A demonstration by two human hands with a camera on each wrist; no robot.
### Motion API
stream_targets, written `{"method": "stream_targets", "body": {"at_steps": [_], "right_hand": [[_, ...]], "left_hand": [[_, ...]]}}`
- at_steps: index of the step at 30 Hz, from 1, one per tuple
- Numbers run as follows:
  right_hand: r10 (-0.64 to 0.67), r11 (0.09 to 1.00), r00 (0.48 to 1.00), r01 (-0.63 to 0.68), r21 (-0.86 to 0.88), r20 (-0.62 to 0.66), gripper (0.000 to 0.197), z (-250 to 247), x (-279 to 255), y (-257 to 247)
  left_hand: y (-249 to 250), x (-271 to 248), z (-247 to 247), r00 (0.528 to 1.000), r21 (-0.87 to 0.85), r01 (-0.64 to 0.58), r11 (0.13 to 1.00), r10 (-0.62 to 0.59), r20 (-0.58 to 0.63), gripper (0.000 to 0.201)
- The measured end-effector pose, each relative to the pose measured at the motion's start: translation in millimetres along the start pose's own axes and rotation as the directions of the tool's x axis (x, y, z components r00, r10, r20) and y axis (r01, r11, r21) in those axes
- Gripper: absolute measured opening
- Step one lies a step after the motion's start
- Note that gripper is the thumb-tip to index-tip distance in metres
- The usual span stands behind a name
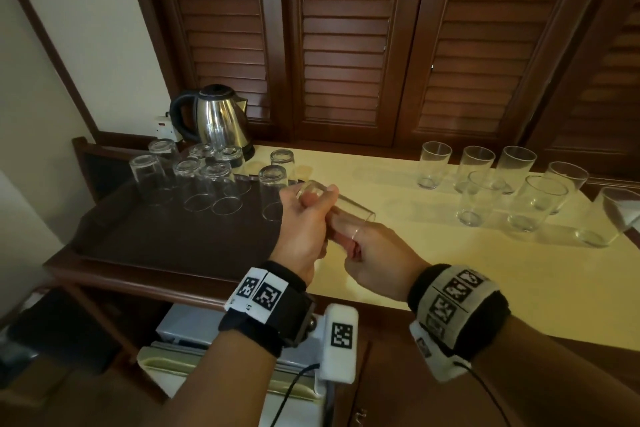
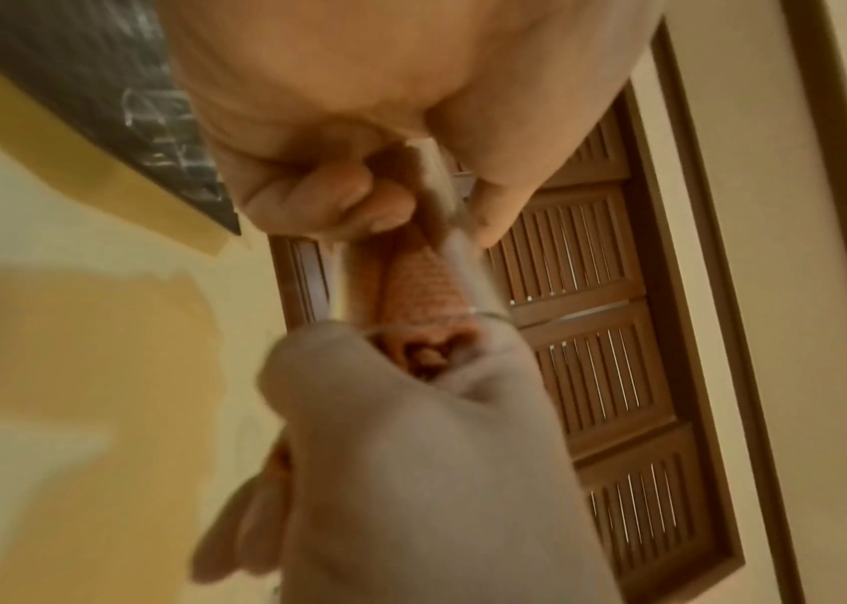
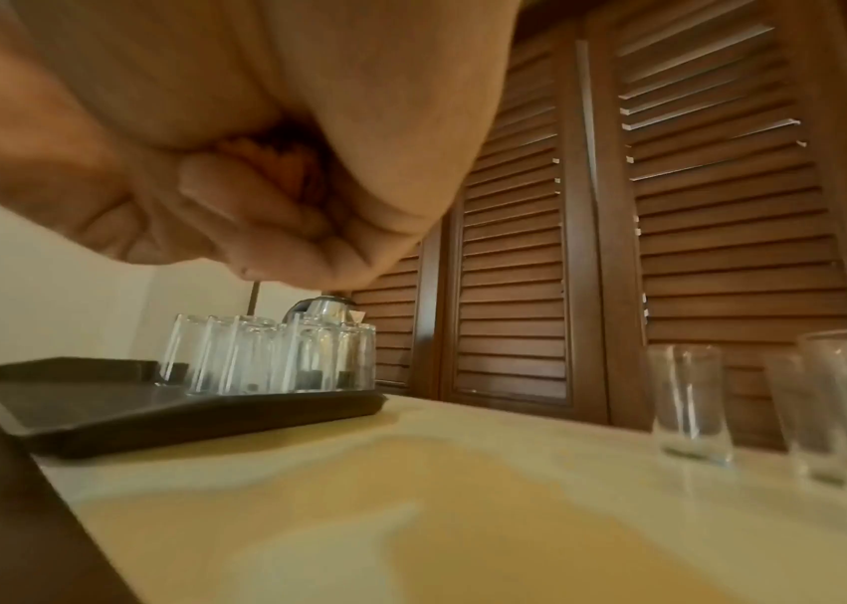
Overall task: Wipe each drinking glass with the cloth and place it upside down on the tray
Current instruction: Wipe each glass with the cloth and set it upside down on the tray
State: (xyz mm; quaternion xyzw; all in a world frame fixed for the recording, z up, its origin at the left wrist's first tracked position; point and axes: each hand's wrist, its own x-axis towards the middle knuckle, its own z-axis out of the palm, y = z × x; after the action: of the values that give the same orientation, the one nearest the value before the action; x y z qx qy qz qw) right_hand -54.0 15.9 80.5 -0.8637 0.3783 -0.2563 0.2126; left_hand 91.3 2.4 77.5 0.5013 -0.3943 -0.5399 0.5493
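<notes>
So the clear tumbler glass [image 1: 334, 206] is gripped sideways by the left hand [image 1: 304, 224] so the right hand's [image 1: 374, 253] fingers [image 1: 341, 222], curled around an orange cloth [image 2: 421, 286], can be pushed inside for wiping.

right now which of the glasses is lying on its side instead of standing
The glass held in both hands above the tray's right edge lies sideways, mouth pointing right. The glasses on the tray stand upside down; those on the table's right stand upright.

A hotel-room refreshment counter: kettle [image 1: 216, 118], glasses tray [image 1: 166, 239], louvred wardrobe doors [image 1: 346, 45].
</notes>
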Motion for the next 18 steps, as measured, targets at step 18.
{"method": "stream_targets", "body": {"at_steps": [18], "right_hand": [[0.163, 0.630, 0.971, -0.240, 0.738, 0.176, 0.068, 34.4, 47.1, -57.9]], "left_hand": [[23.4, -8.2, -77.6, 0.997, -0.245, -0.059, 0.968, 0.069, 0.030, 0.034]]}}
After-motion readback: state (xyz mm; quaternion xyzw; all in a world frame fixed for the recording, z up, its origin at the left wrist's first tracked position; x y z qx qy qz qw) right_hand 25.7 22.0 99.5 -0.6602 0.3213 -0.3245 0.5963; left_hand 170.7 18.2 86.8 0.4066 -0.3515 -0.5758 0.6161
